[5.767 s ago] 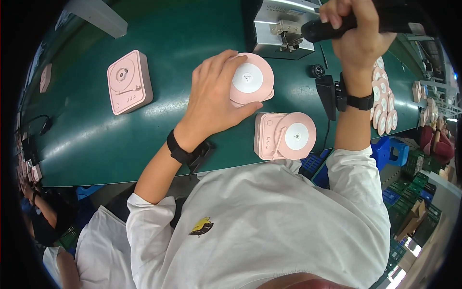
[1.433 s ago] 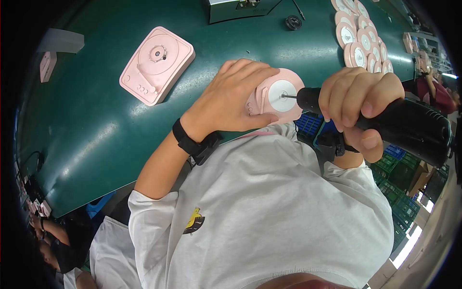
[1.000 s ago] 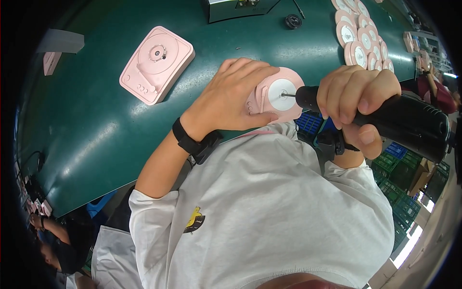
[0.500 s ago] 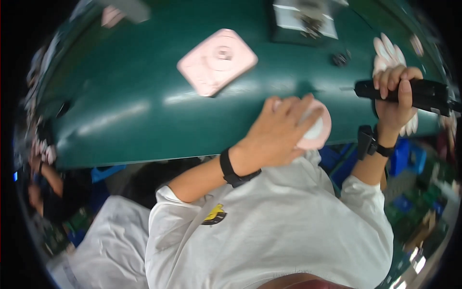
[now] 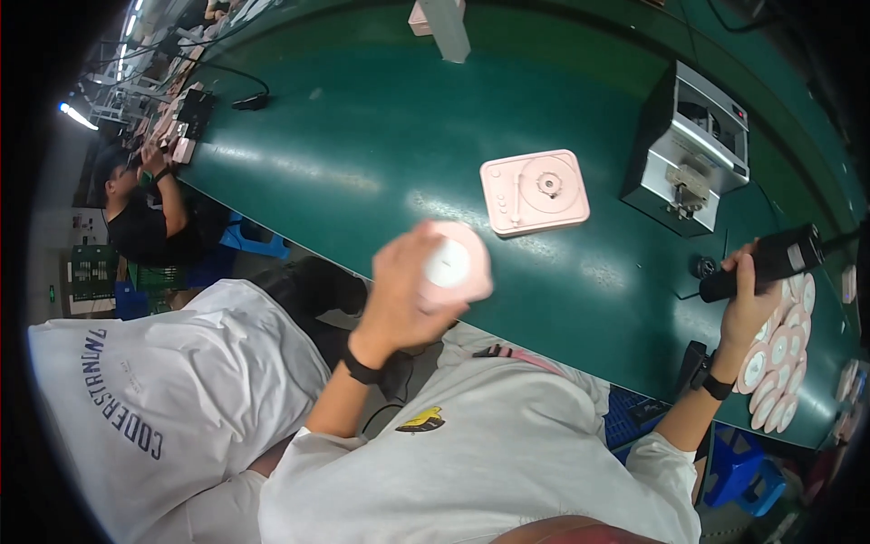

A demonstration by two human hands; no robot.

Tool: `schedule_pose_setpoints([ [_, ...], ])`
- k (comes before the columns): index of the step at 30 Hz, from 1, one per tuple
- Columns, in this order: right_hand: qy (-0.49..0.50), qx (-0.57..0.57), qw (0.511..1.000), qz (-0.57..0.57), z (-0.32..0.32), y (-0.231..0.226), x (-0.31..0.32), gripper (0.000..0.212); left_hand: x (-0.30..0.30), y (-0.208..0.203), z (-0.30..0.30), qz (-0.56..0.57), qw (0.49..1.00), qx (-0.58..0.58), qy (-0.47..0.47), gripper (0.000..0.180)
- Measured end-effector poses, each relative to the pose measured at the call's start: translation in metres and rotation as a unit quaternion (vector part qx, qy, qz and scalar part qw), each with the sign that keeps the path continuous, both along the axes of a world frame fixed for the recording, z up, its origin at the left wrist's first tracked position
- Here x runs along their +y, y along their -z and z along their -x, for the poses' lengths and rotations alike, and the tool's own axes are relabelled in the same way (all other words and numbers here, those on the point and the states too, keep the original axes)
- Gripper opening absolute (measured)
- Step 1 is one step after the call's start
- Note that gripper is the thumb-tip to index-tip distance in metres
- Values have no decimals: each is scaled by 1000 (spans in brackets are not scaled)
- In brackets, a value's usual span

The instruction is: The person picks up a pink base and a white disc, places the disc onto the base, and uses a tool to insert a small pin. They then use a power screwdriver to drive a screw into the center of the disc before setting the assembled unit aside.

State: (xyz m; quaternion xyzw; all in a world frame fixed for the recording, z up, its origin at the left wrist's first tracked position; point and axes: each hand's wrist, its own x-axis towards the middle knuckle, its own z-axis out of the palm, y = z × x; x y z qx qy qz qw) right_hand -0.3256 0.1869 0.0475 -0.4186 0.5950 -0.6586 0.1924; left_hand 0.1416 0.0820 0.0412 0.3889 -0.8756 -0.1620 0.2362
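At table edge, our left hand (image 5: pixel 403 295) closes around a pink case (image 5: pixel 456 269); it looks light, rigid, best held by its rim. At three o'clock, our right hand (image 5: pixel 748 299) clasps a driver (image 5: pixel 763 262).

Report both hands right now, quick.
Left hand: closed around a round pink part with a white centre, lifted above the table edge.
Right hand: closed on the black electric screwdriver.
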Motion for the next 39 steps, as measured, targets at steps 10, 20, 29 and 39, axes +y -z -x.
schedule_pose_setpoints([
  [10, 16, 26, 998, -56, 1, 15, 11, 49, -156, 31, 12, 31, 996, 44, -67, 81],
  [20, -69, 307, 933, -176, -101, -23, 32, 34, -155, 9, 133, -164, 966, 85, 183, 66],
  [29, -83, 332, 853, -395, -104, 2, -12, 53, -125, 15, 94, -244, 946, 150, 152, 54],
  [39, 4, 302, 911, -282, -113, 27, -24, 13, -291, 21, 32, -8, 973, 179, -146, 20],
])
